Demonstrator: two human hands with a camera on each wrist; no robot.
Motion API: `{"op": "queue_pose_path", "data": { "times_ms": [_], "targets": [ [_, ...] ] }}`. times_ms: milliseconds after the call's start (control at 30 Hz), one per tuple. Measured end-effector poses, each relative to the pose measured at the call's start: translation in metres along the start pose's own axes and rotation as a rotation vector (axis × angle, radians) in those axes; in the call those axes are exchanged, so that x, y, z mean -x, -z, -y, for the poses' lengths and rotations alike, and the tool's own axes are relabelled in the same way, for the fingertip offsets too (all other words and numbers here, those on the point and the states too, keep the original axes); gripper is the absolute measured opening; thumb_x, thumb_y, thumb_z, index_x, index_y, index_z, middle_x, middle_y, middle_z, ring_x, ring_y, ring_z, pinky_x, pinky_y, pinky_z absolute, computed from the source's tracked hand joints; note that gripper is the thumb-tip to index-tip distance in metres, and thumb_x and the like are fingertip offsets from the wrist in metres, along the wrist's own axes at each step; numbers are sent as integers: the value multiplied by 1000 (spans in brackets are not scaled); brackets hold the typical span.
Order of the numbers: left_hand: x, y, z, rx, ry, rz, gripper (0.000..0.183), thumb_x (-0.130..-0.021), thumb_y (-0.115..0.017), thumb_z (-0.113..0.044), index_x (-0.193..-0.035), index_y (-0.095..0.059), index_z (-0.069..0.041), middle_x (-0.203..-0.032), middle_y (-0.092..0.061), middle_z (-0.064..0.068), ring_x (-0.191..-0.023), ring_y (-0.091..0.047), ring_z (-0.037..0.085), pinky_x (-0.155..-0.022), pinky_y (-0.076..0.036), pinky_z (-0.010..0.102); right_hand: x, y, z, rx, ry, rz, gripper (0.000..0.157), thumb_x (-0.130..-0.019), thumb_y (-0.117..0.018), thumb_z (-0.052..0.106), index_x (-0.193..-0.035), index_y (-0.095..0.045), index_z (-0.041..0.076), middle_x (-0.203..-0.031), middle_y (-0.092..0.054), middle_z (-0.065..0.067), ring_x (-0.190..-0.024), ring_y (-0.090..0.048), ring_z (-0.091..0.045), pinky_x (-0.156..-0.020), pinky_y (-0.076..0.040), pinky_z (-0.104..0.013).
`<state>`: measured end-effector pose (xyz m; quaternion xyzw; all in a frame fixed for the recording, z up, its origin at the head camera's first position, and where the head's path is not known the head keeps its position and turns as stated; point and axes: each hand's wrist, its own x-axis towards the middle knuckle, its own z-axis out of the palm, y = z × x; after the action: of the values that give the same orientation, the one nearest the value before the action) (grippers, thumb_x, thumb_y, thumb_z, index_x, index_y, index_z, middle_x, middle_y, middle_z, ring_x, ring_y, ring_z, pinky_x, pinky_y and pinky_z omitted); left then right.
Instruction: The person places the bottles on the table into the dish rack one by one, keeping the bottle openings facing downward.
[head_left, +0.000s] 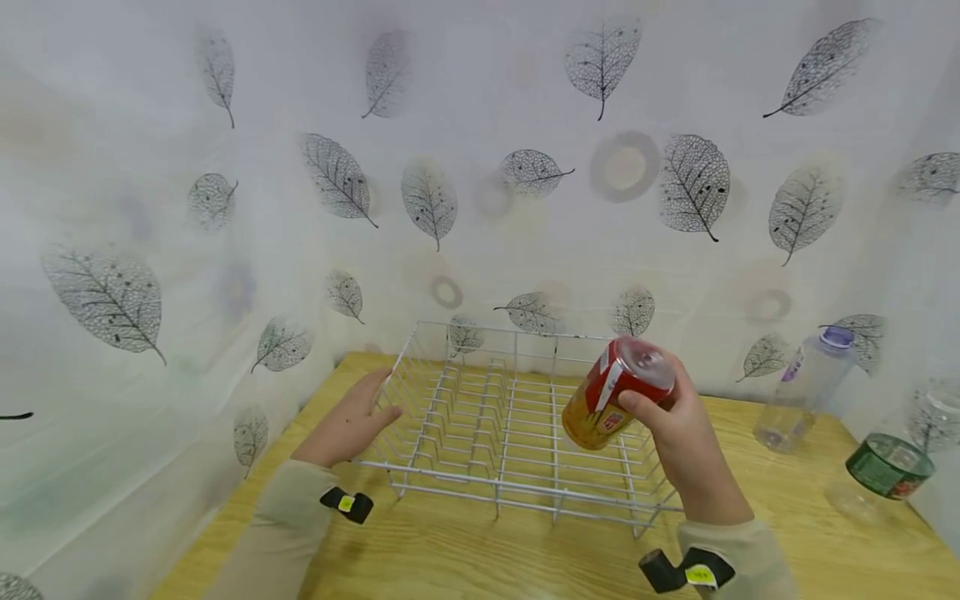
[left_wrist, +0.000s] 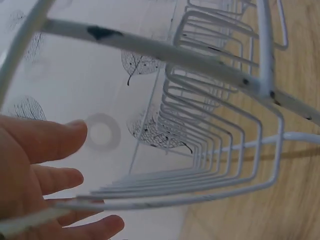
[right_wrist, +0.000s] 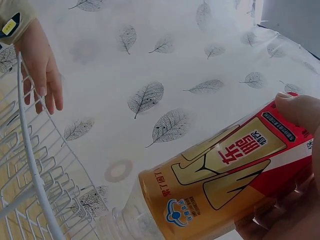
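A white wire dish rack (head_left: 525, 498) stands on the wooden table. My left hand (head_left: 356, 425) is at its left side, with the thumb toward the inside and the fingers loosely extended along the wire side, as the left wrist view also shows (left_wrist: 50, 185). In my right hand (head_left: 693, 450) I grip a plastic drink bottle (head_left: 611, 396) with a red and gold label. The bottle is tilted over the right half of the rack, base up. Its clear neck (right_wrist: 132, 220) points down toward the wires in the right wrist view.
A clear bottle with a purple cap (head_left: 806, 392) stands at the right of the table (head_left: 450, 558). In front of it is a clear container with a green band (head_left: 888, 465). A leaf-patterned sheet (head_left: 480, 108) hangs behind and on the left.
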<state>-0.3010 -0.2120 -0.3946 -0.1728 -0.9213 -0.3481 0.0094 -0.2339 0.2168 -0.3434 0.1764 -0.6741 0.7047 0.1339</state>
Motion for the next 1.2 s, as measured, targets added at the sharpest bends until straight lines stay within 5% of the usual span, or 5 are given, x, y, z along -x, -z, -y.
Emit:
{"op": "queue_pose_path", "data": {
  "times_ms": [233,500,733,900,1200],
  "targets": [
    [0,-1,17,213,135,62,69,-110,-43,-28,-164,-2,-15,-167,-13,17,-150,-20,41,-116,-22,62,-9,1,7,56,7,17,54,-99,-61,3,-147,-41,14,-132,-53,-8,-115,-51,-23,-91,-51,-24],
    [-1,-8,21,420,138,62,67,-109,-39,-11,-164,-1,-13,-162,-25,25,-146,-29,42,-115,-28,58,-27,-6,12,77,18,45,56,-99,-63,6,-148,-37,13,-134,-51,-9,-116,-52,-23,-91,-52,-23],
    [-1,-13,28,672,135,111,76,-104,-39,3,-164,4,-15,-166,-14,20,-149,-23,40,-113,-36,53,-54,-19,4,172,-22,1,65,-99,-67,25,-152,-32,15,-139,-48,-8,-123,-49,-24,-96,-49,-26],
    [0,-15,32,726,114,106,86,-93,-39,13,-163,6,-10,-165,-13,25,-148,-23,44,-111,-39,51,-80,-28,-13,218,-40,-6,73,-96,-71,35,-153,-30,12,-140,-49,-9,-126,-50,-23,-106,-44,-42],
    [-1,-13,30,723,111,122,85,-94,-38,10,-163,5,-13,-166,-13,23,-148,-23,43,-112,-37,52,-123,-27,-45,321,-180,45,82,-91,-72,52,-150,-33,10,-138,-49,-12,-124,-49,-30,-105,-42,-53]
  ]
}}
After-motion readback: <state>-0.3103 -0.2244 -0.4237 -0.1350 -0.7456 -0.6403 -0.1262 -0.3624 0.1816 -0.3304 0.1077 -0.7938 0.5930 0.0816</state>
